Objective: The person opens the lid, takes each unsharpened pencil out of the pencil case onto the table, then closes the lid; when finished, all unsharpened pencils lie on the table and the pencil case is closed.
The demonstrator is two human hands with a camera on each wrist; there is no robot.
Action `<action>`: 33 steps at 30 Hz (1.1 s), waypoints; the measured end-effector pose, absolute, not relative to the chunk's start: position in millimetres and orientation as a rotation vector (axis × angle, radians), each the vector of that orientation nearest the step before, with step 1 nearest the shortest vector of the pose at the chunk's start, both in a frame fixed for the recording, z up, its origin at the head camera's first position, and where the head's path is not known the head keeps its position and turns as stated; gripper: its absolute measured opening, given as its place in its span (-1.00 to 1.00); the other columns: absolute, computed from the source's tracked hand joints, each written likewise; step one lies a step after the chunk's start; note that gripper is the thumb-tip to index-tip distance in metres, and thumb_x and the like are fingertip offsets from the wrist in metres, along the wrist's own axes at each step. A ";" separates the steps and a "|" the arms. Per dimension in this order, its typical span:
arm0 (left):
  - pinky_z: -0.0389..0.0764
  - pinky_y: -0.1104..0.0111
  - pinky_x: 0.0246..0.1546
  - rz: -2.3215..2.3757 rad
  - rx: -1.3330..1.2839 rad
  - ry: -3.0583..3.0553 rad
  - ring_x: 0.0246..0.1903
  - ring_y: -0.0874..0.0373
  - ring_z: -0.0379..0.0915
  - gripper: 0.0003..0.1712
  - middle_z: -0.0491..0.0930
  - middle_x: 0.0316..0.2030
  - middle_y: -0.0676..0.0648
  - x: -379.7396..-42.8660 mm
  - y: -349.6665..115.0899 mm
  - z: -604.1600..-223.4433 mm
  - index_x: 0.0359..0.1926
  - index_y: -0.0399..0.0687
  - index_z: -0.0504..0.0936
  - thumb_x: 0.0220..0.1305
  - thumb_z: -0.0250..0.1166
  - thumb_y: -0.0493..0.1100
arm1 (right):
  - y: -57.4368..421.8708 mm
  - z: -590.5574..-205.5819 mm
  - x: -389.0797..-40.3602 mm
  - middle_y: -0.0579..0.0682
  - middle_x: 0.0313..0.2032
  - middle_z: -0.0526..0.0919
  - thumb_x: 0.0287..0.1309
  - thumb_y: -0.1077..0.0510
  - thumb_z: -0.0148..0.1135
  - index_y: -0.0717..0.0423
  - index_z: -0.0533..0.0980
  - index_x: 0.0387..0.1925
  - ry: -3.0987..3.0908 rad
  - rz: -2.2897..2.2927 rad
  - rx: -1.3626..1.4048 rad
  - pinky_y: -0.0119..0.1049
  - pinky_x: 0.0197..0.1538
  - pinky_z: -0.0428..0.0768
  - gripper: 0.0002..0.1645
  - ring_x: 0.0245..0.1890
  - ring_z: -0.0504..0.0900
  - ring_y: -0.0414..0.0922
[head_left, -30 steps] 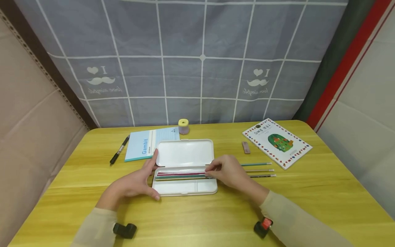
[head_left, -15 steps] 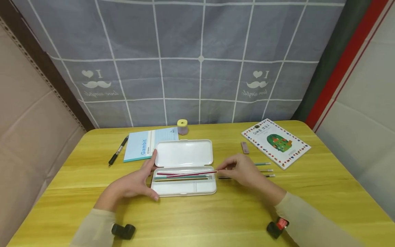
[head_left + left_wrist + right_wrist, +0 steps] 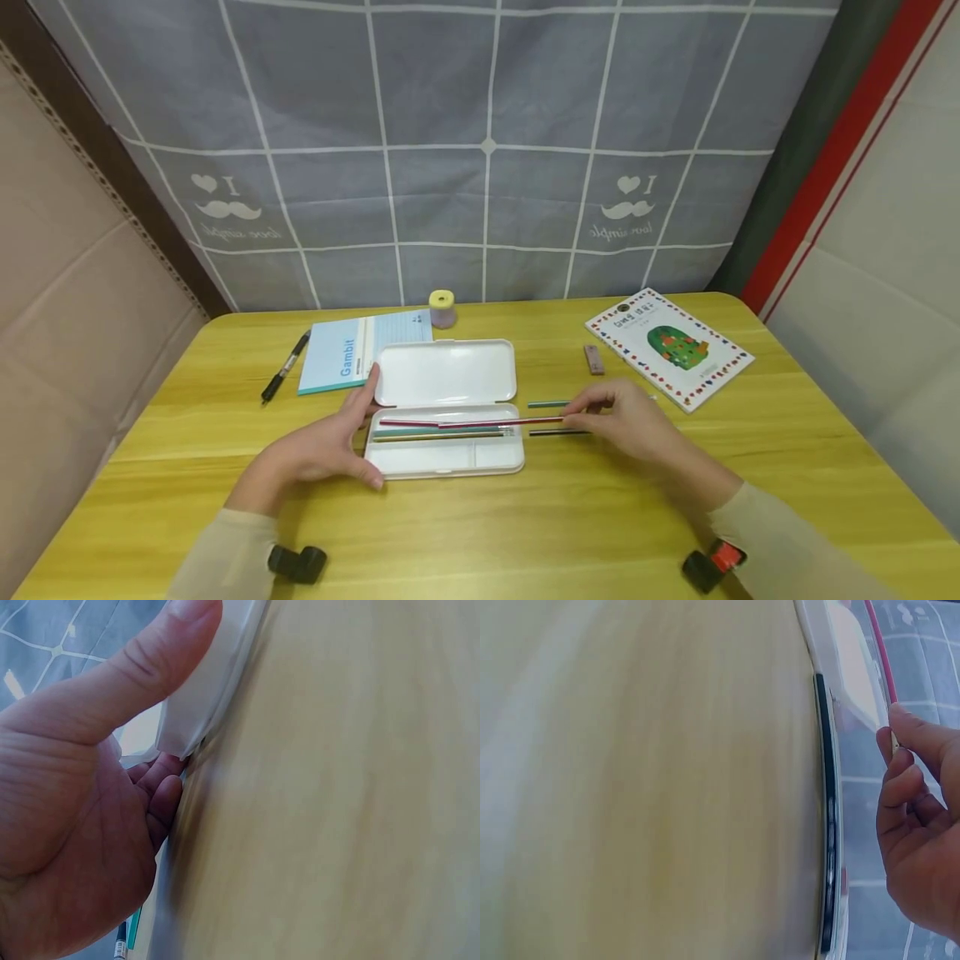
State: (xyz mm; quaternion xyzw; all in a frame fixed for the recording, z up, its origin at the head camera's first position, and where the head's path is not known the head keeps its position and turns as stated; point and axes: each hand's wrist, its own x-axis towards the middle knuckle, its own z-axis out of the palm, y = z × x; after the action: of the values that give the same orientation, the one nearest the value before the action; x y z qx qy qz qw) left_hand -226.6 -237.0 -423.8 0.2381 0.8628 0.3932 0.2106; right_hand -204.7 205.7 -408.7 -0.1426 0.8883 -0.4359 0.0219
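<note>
A white pencil case (image 3: 423,456) lies with its lid raised. My left hand (image 3: 322,454) holds its left end, thumb at the front corner and index finger along the lid; the left wrist view shows the thumb (image 3: 146,671) over the case. Between thumb and fingers of my right hand (image 3: 630,418) is the end of a red pencil (image 3: 502,422), also seen in the right wrist view as a red pencil (image 3: 883,656). It slants out over the case's right edge. Inside the case are another red pencil (image 3: 405,423), a green pencil (image 3: 438,432) and a gold one (image 3: 438,437).
Beneath and beside the right hand lie a green pencil (image 3: 547,404) and a black pencil (image 3: 555,432). Behind are an eraser (image 3: 594,360), a picture-covered booklet (image 3: 637,346), a blue notebook (image 3: 326,354), a pen (image 3: 285,367) and a yellow-topped small container (image 3: 442,310).
My right hand has moved right, drawing the red pencil partly out of the case past its right edge. The left hand has stayed at the case.
</note>
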 end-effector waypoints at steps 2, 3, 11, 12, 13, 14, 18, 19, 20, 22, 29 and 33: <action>0.10 0.70 0.23 1.090 0.659 2.400 0.52 -0.22 0.10 0.79 -0.13 0.58 -0.33 -226.7 -236.9 -423.0 0.61 0.07 -0.69 -0.05 0.71 0.07 | 213.1 -409.7 -203.1 -0.15 -0.39 0.74 0.20 0.10 0.53 -0.02 0.81 -0.33 2.756 -1.351 -0.433 -0.37 -0.33 0.51 -0.95 -0.40 0.55 -0.21; 0.10 0.70 0.24 1.089 0.660 2.400 0.52 -0.22 0.10 0.79 -0.13 0.58 -0.32 -226.7 -236.8 -422.7 0.61 0.06 -0.68 -0.05 0.71 0.07 | 216.4 -410.7 -202.6 -0.15 -0.39 0.74 0.21 0.11 0.53 -0.01 0.81 -0.33 2.756 -1.350 -0.430 -0.38 -0.31 0.53 -0.95 -0.40 0.55 -0.22; 0.10 0.69 0.25 1.092 0.662 2.400 0.51 -0.20 0.11 0.79 -0.09 0.56 -0.31 -227.3 -237.3 -423.7 0.61 0.06 -0.68 -0.05 0.71 0.06 | 237.0 -415.3 -195.9 -0.10 -0.28 0.79 0.20 0.13 0.53 0.01 0.81 -0.31 2.744 -1.381 -0.362 -0.39 -0.18 0.60 -0.95 -0.29 0.67 -0.26; 0.10 0.69 0.26 1.089 0.662 2.401 0.51 -0.20 0.11 0.79 -0.08 0.56 -0.31 -227.4 -237.5 -423.9 0.61 0.06 -0.69 -0.05 0.71 0.06 | 239.3 -415.3 -194.9 -0.10 -0.27 0.79 0.20 0.13 0.53 0.02 0.81 -0.30 2.741 -1.384 -0.365 -0.39 -0.17 0.61 -0.94 -0.28 0.68 -0.26; 0.10 0.69 0.25 1.087 0.663 2.402 0.51 -0.20 0.11 0.79 -0.07 0.56 -0.31 -227.6 -237.8 -424.1 0.61 0.07 -0.69 -0.05 0.71 0.06 | 241.7 -415.3 -194.0 -0.10 -0.27 0.79 0.20 0.13 0.54 0.02 0.81 -0.31 2.743 -1.384 -0.374 -0.39 -0.16 0.61 -0.94 -0.27 0.68 -0.26; 0.10 0.69 0.25 1.084 0.664 2.402 0.51 -0.20 0.11 0.79 -0.07 0.56 -0.31 -227.7 -238.0 -424.2 0.61 0.06 -0.69 -0.05 0.71 0.07 | 244.1 -415.5 -193.3 -0.08 -0.27 0.80 0.19 0.15 0.54 0.04 0.81 -0.31 2.740 -1.390 -0.385 -0.39 -0.17 0.61 -0.95 -0.28 0.68 -0.26; 0.12 0.68 0.25 1.081 0.671 2.402 0.50 -0.22 0.12 0.79 -0.06 0.55 -0.31 -228.2 -239.0 -423.5 0.61 0.07 -0.69 -0.04 0.71 0.07 | 253.5 -415.3 -190.9 -0.09 -0.27 0.80 0.19 0.15 0.53 0.04 0.80 -0.31 2.767 -1.357 -0.390 -0.40 -0.18 0.61 -0.95 -0.28 0.67 -0.29; 0.13 0.68 0.25 1.086 0.673 2.400 0.50 -0.22 0.13 0.79 -0.05 0.55 -0.31 -228.2 -239.1 -423.2 0.61 0.07 -0.69 -0.04 0.71 0.07 | 255.6 -415.1 -190.6 -0.10 -0.26 0.80 0.20 0.15 0.53 0.02 0.80 -0.32 2.777 -1.341 -0.389 -0.40 -0.19 0.60 -0.96 -0.28 0.66 -0.30; 0.14 0.67 0.25 1.088 0.674 2.399 0.50 -0.23 0.14 0.78 -0.05 0.55 -0.31 -228.2 -239.3 -422.8 0.61 0.07 -0.69 -0.04 0.71 0.06 | 257.3 -414.9 -190.4 -0.11 -0.26 0.80 0.20 0.14 0.53 0.01 0.80 -0.32 2.784 -1.326 -0.384 -0.40 -0.19 0.59 -0.96 -0.28 0.65 -0.30; 0.15 0.67 0.25 1.100 0.674 2.393 0.49 -0.24 0.15 0.78 -0.04 0.53 -0.30 -228.0 -239.5 -422.0 0.61 0.08 -0.69 -0.04 0.71 0.05 | 260.1 -414.5 -190.5 -0.13 -0.25 0.79 0.22 0.12 0.52 0.00 0.80 -0.32 2.796 -1.293 -0.389 -0.40 -0.18 0.58 -0.95 -0.26 0.64 -0.30; 0.11 0.73 0.20 1.102 0.666 2.385 0.49 -0.25 0.14 0.78 -0.05 0.53 -0.30 -226.8 -238.9 -422.0 0.60 0.10 -0.70 -0.03 0.70 0.04 | 265.8 -416.3 -189.3 -0.19 -0.28 0.79 0.23 0.09 0.51 -0.03 0.80 -0.35 2.868 -1.178 -0.409 -0.38 -0.13 0.58 -0.93 -0.23 0.65 -0.30; 0.11 0.73 0.21 1.102 0.667 2.385 0.48 -0.23 0.17 0.77 -0.06 0.53 -0.28 -226.5 -236.6 -422.2 0.61 0.13 -0.69 -0.03 0.70 0.05 | 270.7 -416.7 -186.0 -0.24 -0.33 0.76 0.20 0.11 0.54 -0.03 0.80 -0.37 2.919 -1.118 -0.387 -0.37 -0.13 0.57 -0.94 -0.27 0.62 -0.32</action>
State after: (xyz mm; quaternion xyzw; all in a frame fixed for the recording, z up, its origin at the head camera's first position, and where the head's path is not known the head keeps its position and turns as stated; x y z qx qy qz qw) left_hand -226.5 -236.6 -422.2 0.2404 0.8596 0.3970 0.2137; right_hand -186.0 270.7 -416.7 -0.1230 0.9267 -0.3550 -0.0042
